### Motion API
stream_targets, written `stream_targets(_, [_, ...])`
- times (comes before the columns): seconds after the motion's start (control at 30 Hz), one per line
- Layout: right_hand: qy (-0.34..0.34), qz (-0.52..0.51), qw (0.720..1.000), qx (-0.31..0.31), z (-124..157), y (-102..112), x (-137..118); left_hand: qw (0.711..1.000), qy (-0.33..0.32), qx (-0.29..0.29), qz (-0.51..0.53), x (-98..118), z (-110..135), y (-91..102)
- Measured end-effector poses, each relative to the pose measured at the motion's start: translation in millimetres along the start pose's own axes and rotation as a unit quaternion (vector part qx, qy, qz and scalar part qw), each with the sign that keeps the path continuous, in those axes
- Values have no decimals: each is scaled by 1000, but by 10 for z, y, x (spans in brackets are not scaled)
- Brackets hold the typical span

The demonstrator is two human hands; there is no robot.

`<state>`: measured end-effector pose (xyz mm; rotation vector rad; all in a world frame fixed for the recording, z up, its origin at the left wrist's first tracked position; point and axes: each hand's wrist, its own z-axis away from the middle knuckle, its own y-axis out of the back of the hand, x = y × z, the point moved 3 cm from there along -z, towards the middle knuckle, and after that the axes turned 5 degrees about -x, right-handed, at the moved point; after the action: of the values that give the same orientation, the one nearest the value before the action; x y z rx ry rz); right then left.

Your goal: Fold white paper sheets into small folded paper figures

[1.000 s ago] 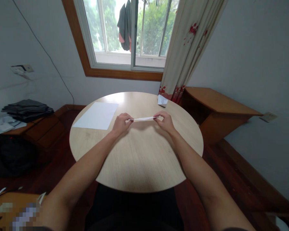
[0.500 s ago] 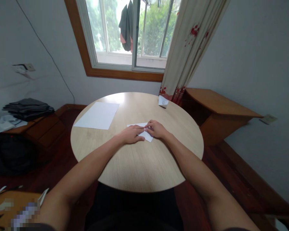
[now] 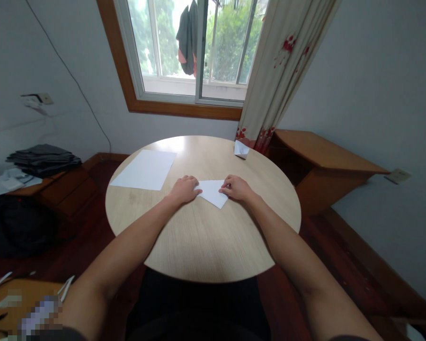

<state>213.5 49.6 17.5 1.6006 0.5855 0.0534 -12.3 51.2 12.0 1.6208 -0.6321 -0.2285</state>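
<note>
A small folded white paper [image 3: 213,192] lies flat in the middle of the round wooden table [image 3: 206,237]. My left hand [image 3: 183,189] rests at its left edge with the fingers curled down onto the paper. My right hand [image 3: 235,187] presses on its right edge with bent fingers. Both hands touch the paper and hold it against the tabletop. The paper's lower corner points toward me between the two hands.
A flat white sheet [image 3: 144,169] lies on the table's left side. A small folded paper piece [image 3: 241,149] sits at the far right rim. A wooden cabinet [image 3: 319,158] stands to the right, folded dark clothes [image 3: 42,160] on a low shelf to the left.
A second ago both hands held the folded paper stretched in the air. They lowered it to the table, met at its middle, then slid apart to its left and right edges.
</note>
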Motion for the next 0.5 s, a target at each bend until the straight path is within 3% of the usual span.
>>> stream_targets(0.33, [44,25,999,-5,-6,-16,114,998,-8,-40,42,-156,-74,-82])
stream_targets(0.5, [60,7,998,-30,-5,-19,77,998,-15,-25,60,-131,-62,-41])
